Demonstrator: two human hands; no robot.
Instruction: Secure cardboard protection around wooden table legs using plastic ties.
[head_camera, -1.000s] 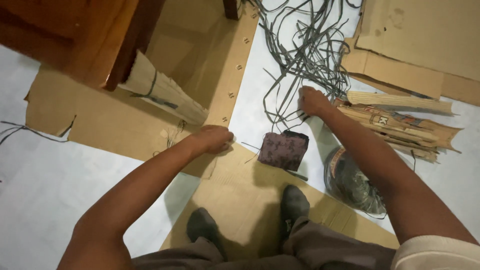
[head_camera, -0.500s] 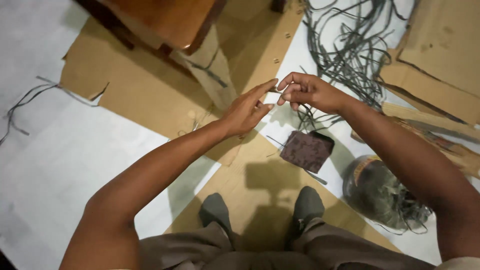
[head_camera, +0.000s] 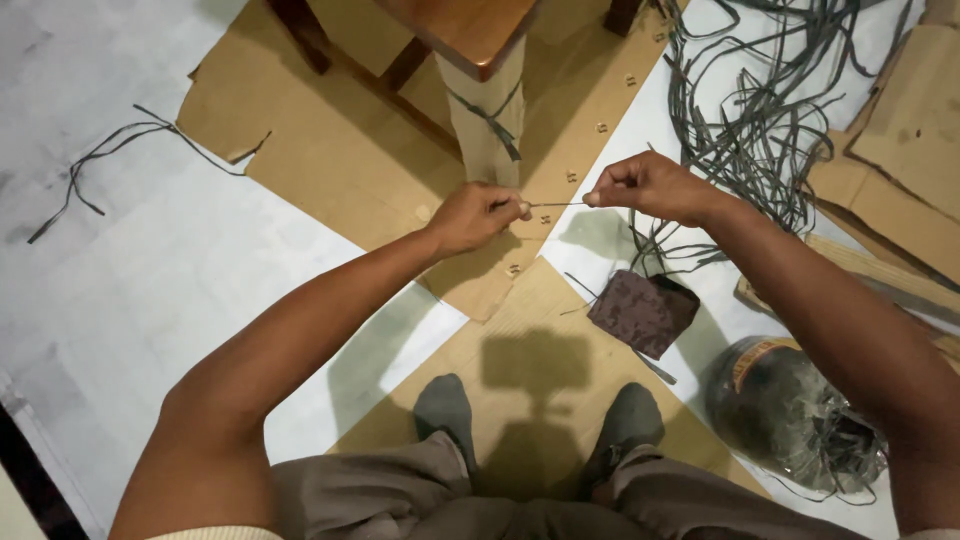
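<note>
- Here, the left hand (head_camera: 478, 215) and right hand (head_camera: 645, 186) are both pinching closed on a thin dark strip (head_camera: 556, 204), stretching it taut between them.
- Below, a dark patterned pouch (head_camera: 643, 312) is lying on brown cardboard (head_camera: 320, 150).

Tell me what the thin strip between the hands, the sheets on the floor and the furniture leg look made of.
The strip, pinched taut by the left hand and right hand, looks like thin, flat, dull grey plastic or rattan-like cord; hard to tell. The floor sheets look like matte brown cardboard with torn edges. The leg looks like glossy, reddish-brown varnished wood.
</note>
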